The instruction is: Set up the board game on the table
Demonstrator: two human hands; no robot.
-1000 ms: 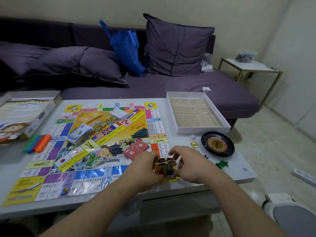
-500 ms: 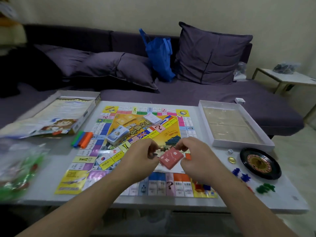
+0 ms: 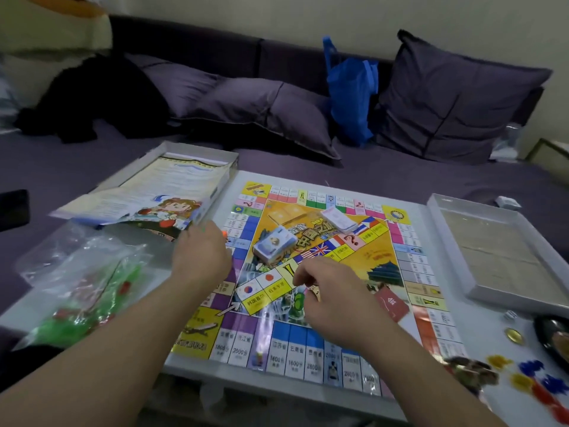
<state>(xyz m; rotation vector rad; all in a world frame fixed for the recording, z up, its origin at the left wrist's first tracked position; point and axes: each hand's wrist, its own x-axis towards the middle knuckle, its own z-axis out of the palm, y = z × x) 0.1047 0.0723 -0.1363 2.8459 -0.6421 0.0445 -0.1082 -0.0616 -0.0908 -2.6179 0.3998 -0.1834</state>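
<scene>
The colourful game board (image 3: 308, 337) lies flat on the white table (image 3: 480, 322). On it sit a blue card deck (image 3: 274, 246), a white card deck (image 3: 338, 218) and a red card deck (image 3: 392, 303). My left hand (image 3: 200, 257) hovers at the board's left edge, fingers bent down and hidden; an orange tip (image 3: 224, 233) of a coloured stick pokes out beside it. My right hand (image 3: 326, 294) is over the board's lower middle, and its curled fingers pinch a small brownish game piece (image 3: 314, 290).
The box lid (image 3: 160, 192) holding a rule sheet lies at far left, the white box base (image 3: 492, 241) at right. A clear bag (image 3: 83, 288) of green and red pieces is near left. A coin (image 3: 513, 335), die (image 3: 511, 315), roulette wheel (image 3: 554, 337) and loose tokens (image 3: 538, 383) fill the right corner.
Both hands left the red deck, which now lies on the board. My left hand moved left to the board's edge. My right hand moved to the lower middle. The view swung left.
</scene>
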